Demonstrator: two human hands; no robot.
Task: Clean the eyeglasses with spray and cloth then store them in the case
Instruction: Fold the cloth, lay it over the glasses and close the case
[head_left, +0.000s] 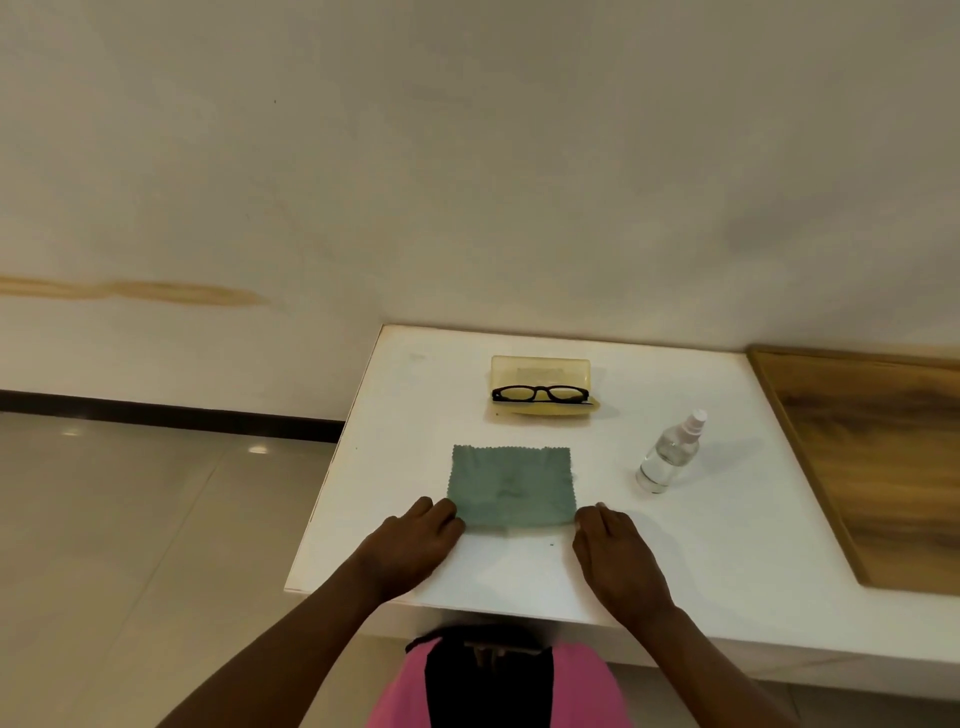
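Two hands sit at the near corners of the green cloth (510, 486), spread flat on the white table (727, 519): the left hand (415, 540) and right hand (615, 545) each touch a corner, though whether they pinch it I cannot tell. Beyond, black glasses (540, 393) rest in the open yellow case (540, 371). The spray bottle (670, 454) stands to the right, apart.

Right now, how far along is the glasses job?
Can't tell if cleaning happened. Glasses sit in the open case; bottle stands untouched. In hand: left hand and right hand at the cloth near corners. Case not yet closed.
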